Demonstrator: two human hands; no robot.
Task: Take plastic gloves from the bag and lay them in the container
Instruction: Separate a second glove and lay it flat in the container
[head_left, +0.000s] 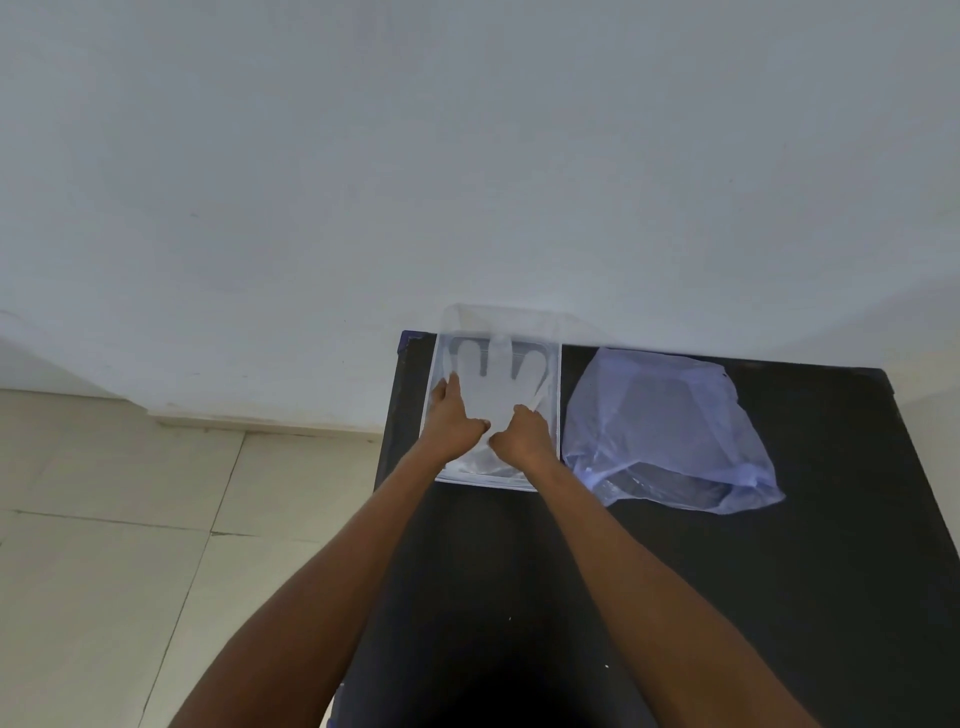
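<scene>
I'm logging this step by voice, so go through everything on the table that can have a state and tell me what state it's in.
Container: clear, open-topped, at the table's far left corner.
Glove: lying flat inside the container, glove fingers spread, pointing away.
Left hand: palm down, pressing on the glove.
Right hand: palm down, pressing on the glove.
Bag: crumpled, lying right of the container; contents cannot be told.
Table: dark, carrying container and bag.

Black table (675, 597) with a few white specks, clear container (550, 332) at its far edge, translucent milky-white glove (493, 387), pale bluish-lilac see-through bag (670, 431), plain grey-white wall (467, 156), cream floor tiles (104, 519) with dark grout lines
</scene>
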